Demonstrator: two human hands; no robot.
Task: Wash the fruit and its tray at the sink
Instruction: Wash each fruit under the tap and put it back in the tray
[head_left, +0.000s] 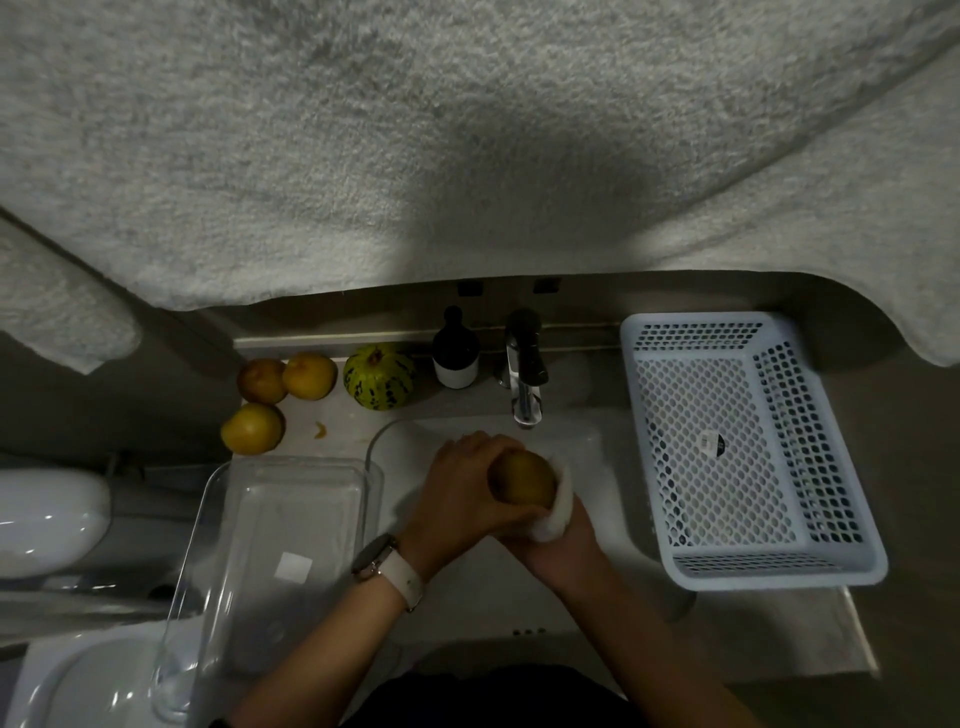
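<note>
Both hands meet over the white sink (587, 452), just below the faucet (525, 379). The left hand (462, 493), a watch (387, 566) on its wrist, curls its fingers around a round, brownish-yellow fruit (522, 477). The right hand (563, 540) holds a white sponge or cloth (558, 506) pressed against the fruit's right side; its fingers are mostly hidden.

Left of the sink lies a clear, rectangular plastic tray (270, 545), glossy and see-through. Behind it on the pale counter (322, 410) sit three smooth yellow-orange fruits (288, 395) bunched together, and a green striped, ribbed gourd (378, 376). A dark bottle with a white label (455, 356) stands beside the faucet. To the right rests a pale blue perforated plastic basket (748, 447). A fluffy grey towel (467, 145) fills the upper view. The room is dim.
</note>
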